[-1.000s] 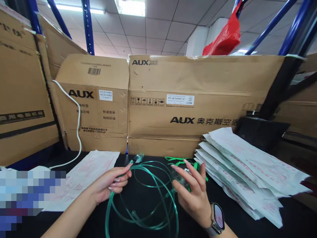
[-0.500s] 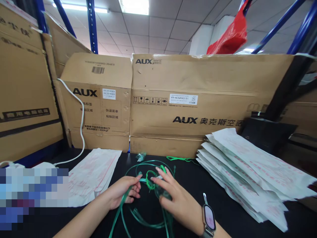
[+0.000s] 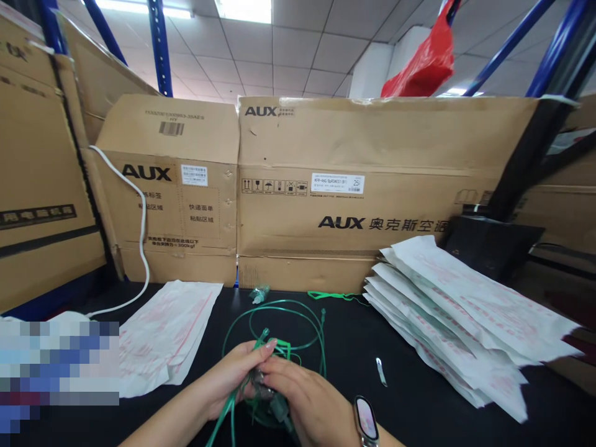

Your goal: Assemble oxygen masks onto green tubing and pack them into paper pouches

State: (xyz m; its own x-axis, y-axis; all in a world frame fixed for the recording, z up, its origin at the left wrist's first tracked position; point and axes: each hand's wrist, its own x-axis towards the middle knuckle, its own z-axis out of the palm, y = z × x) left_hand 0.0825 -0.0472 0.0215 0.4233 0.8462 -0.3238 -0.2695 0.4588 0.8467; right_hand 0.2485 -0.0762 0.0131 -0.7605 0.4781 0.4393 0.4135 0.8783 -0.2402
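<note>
1. Head view: my left hand and right hand pressed together, both clamped on a clear plastic mask tangled in green oxygen tubing, low centre
2. Small metal strip on the black table, right of the tubing, apart
3. Stacked paper pouches far right; loose pouch left; AUX cartons behind

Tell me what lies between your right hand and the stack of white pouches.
In the head view, a small silver strip lies on the black table between the right hand and the stack of white pouches; its kind is unclear.
</note>
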